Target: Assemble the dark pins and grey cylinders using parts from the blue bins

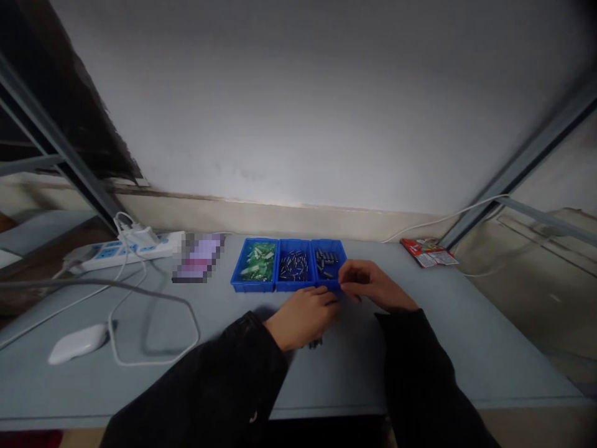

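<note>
Three blue bins stand side by side on the grey table. The left bin (252, 287) holds green and whitish pieces, the middle bin (295, 286) thin dark metal pins, the right bin (335, 244) dark cylindrical pieces. My left hand (305, 316) is in front of the middle bin with its fingers curled; whatever they hold is hidden. Thumb and fingers of my right hand (368, 285) are bent together at the front right corner of the right bin, and what is between them cannot be made out. Some small dark pieces (316, 343) lie partly hidden below my left hand.
On the left are a white power strip (156, 248) with plugs, a pixelated phone-like item (199, 258), a white case (78, 343) and looping cables (153, 363). A red packet (429, 253) lies at the back right beside the metal frame (494, 183).
</note>
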Demonstrator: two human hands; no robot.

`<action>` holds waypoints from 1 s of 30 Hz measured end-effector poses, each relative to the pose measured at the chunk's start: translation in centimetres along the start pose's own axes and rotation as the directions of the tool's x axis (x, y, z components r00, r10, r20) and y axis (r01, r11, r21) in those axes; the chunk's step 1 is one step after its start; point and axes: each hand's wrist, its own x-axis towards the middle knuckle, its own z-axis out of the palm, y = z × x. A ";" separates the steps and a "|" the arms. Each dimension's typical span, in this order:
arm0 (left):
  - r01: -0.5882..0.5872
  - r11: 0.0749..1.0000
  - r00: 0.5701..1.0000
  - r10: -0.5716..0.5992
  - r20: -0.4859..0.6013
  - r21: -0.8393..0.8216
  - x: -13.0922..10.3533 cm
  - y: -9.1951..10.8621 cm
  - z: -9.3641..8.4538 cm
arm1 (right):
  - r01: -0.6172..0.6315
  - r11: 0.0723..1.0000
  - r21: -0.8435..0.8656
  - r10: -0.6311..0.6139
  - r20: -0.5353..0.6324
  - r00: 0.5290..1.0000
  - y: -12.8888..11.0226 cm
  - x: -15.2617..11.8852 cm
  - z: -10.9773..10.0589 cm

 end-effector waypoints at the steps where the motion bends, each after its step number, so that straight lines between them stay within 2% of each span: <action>1: 0.011 1.000 1.000 -0.011 0.018 0.006 0.2 0.0 0.2 | 0.036 0.998 0.061 -0.034 -0.031 0.999 0.0 0.0 0.1; 6: 0.021 1.000 0.999 -0.021 0.047 0.010 0.5 -0.1 0.2 | 0.117 0.947 0.298 -0.097 -0.082 0.992 0.6 0.2 1.1; 9: 0.013 1.000 1.000 -0.013 -0.022 0.005 0.4 -0.5 -0.2 | 0.164 0.924 0.346 -0.121 -0.142 0.982 0.8 0.7 1.7; 11: 0.009 1.000 0.995 -0.012 -0.100 -0.026 0.2 -0.9 -0.6 | 0.203 0.927 0.315 -0.139 -0.214 0.967 0.6 1.4 2.2; 14: 0.008 0.995 0.975 -0.031 -0.219 -0.103 -0.5 -1.9 -1.4 | 0.273 0.950 0.150 -0.197 -0.389 0.900 -0.2 3.0 3.2; 16: 0.027 0.986 0.952 -0.076 -0.295 -0.164 -1.1 -2.7 -1.9 | 0.283 0.956 -0.074 -0.286 -0.441 0.851 -0.8 4.1 3.9; 17: 0.041 0.980 0.935 -0.107 -0.337 -0.196 -1.4 -3.0 -2.1 | 0.275 0.935 -0.222 -0.349 -0.451 0.822 -1.0 4.6 4.3; 19: 0.076 0.964 0.891 -0.180 -0.417 -0.253 -1.9 -3.6 -2.3 | 0.247 0.837 -0.488 -0.483 -0.448 0.752 -1.1 5.5 5.1; 21: 0.133 0.948 0.837 -0.263 -0.479 -0.288 -2.3 -4.0 -2.3 | 0.229 0.738 -0.634 -0.576 -0.416 0.704 -0.6 5.9 6.0; 22: 0.164 0.940 0.814 -0.300 -0.497 -0.299 -2.5 -4.2 -2.2 | 0.231 0.706 -0.670 -0.598 -0.388 0.701 -0.3 6.0 6.3; 24: 0.212 0.928 0.778 -0.349 -0.522 -0.305 -2.6 -4.4 -2.0 | 0.250 0.663 -0.705 -0.612 -0.319 0.724 0.5 6.0 7.0; 27: 0.231 0.923 0.750 -0.370 -0.548 -0.308 -2.6 -4.6 -1.6 | 0.270 0.637 -0.722 -0.592 -0.234 0.772 1.5 5.6 7.6; 30: 0.250 0.915 0.726 -0.394 -0.563 -0.318 -2.5 -4.6 -1.4 | 0.268 0.640 -0.720 -0.575 -0.218 0.789 2.0 5.5 7.7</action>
